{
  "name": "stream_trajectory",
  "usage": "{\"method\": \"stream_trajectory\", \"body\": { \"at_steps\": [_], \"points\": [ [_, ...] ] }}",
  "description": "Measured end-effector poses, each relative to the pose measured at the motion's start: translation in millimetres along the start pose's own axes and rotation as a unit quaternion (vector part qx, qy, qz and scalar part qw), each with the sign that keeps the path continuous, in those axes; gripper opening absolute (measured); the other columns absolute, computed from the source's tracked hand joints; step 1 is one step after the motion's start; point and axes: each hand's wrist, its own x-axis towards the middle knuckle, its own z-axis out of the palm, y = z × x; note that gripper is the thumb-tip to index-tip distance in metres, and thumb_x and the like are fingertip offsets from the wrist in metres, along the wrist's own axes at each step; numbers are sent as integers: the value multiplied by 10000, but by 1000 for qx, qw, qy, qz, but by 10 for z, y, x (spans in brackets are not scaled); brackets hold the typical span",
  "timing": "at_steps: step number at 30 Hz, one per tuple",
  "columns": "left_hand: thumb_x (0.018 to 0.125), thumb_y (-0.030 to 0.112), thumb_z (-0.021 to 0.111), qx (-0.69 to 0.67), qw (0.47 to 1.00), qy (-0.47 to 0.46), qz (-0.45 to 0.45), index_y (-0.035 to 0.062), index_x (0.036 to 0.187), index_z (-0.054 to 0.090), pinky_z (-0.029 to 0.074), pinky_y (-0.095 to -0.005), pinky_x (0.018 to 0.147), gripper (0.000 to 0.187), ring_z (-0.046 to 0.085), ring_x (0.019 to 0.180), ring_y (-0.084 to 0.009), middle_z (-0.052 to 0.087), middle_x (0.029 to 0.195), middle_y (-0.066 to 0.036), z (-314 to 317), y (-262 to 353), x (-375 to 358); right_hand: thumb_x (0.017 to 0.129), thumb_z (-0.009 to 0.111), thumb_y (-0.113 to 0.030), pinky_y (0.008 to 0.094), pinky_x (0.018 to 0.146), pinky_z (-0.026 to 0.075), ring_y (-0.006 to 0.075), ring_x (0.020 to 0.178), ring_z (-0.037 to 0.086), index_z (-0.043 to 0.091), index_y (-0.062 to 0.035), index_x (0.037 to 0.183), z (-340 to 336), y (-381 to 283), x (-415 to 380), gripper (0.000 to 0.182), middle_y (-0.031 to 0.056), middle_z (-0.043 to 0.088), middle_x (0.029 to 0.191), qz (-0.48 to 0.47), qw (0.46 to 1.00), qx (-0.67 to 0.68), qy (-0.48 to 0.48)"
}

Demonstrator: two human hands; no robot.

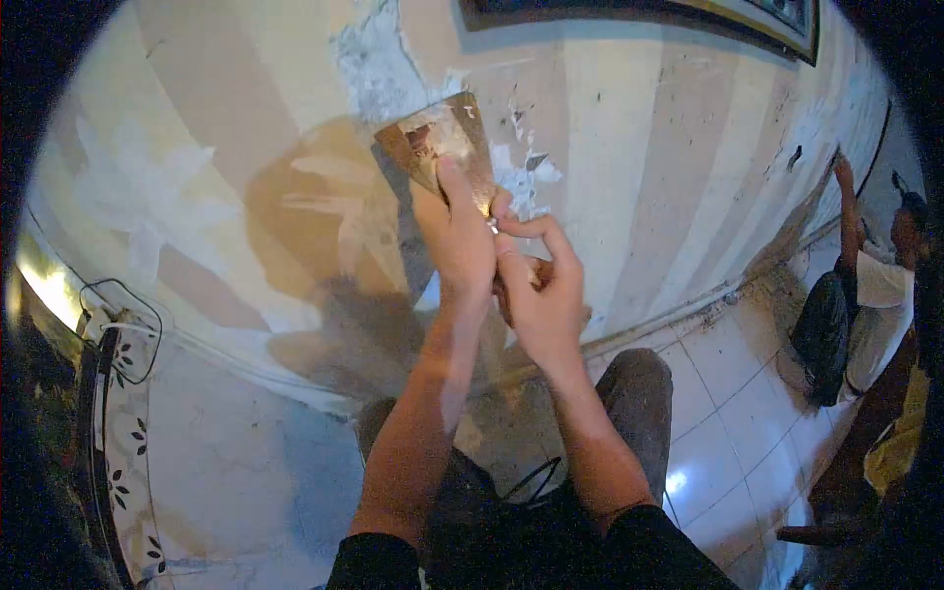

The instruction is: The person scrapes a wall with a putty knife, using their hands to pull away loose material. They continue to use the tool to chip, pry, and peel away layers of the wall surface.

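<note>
A putty knife (474,133) with a broad, brownish, stained blade is tilted up in front of the wall. My left hand (457,241) is closed around the blade, its thumb lying on the flat face near pale residue. At the narrow neck of the tool, my right hand (546,300) pinches with thumb and index finger, and its other fingers are curled underneath. The handle is mostly hidden by my hands. Behind them, the striped wall (629,177) has peeled, whitish patches (374,69).
A framed picture (678,15) hangs above. At right, a person (870,285) crouches with one hand against the wall. Debris lies along the wall base over the tiled floor (708,393). At left are a black cable (157,329) and a leaf-patterned edge (123,433).
</note>
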Motion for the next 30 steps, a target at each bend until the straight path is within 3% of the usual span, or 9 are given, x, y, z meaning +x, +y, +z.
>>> {"method": "stream_trajectory", "body": {
  "at_steps": [2,5,8,11,14,18,20,27,30],
  "points": [
    [993,285,376,-58,998,-26,5,2,1093,392,412,-267,448,301,495,530,-129,508,748,-73,17,-65,95,908,568,-102,228,550,449,64,668,546,535,-10,952,33,32,54,107,60,628,855,-17,1000,17,2],
    [995,330,380,-49,998,-26,2,19,1101,403,428,-273,471,329,510,542,-127,532,733,-67,-9,-37,11,924,552,-127,201,394,255,21,440,385,520,-71,987,-6,35,4,91,-45,475,560,11,998,53,-31],
    [991,361,383,-36,993,1,111,36,1129,413,466,-286,601,354,542,686,-127,556,834,-63,-179,-348,-59,892,588,-105,229,592,439,59,710,519,555,-18,982,-170,150,-69,129,52,606,881,19,998,-35,-49],
    [968,423,410,-35,992,-33,-116,47,1290,369,463,-307,765,497,538,927,-147,540,1104,-68,-551,-750,-510,883,608,-118,237,623,454,65,752,541,571,-32,1020,-585,525,-302,166,39,611,893,44,990,-74,-112],
    [951,444,436,-13,988,23,-151,41,1355,346,454,-342,819,578,540,999,-190,510,1225,-73,-754,-1319,-932,872,623,-125,267,683,483,99,807,599,590,-42,1021,-808,986,-583,174,56,640,923,34,991,-81,-105],
    [960,457,394,181,979,-29,-91,20,1271,441,455,-334,809,538,552,987,-202,531,1213,-86,-1079,-1642,-1163,849,646,-108,284,715,494,133,828,630,582,-37,1014,-840,1110,-656,191,104,668,912,48,948,-228,-217],
    [967,470,340,-35,987,-94,-124,0,1171,516,454,-333,816,542,568,961,-216,587,1116,-110,-1002,-1348,-987,820,686,-126,294,737,505,156,863,649,583,-30,992,-784,1201,-632,222,120,671,955,24,965,-185,-182],
    [971,439,336,-47,987,-82,-127,-18,1100,543,458,-353,817,518,583,917,-215,628,1004,-134,-1140,-1217,-888,774,730,-126,317,728,508,195,840,655,531,-31,1069,-584,1205,-778,369,120,660,958,-33,949,-230,-214],
    [968,316,412,-64,989,-47,-125,-5,1089,560,449,-329,837,374,590,921,-183,633,1031,-110,-1175,-1245,-887,779,711,-97,322,729,509,204,859,652,496,-43,1152,-584,1250,-857,434,136,654,974,37,963,-192,-186]
  ]
}}
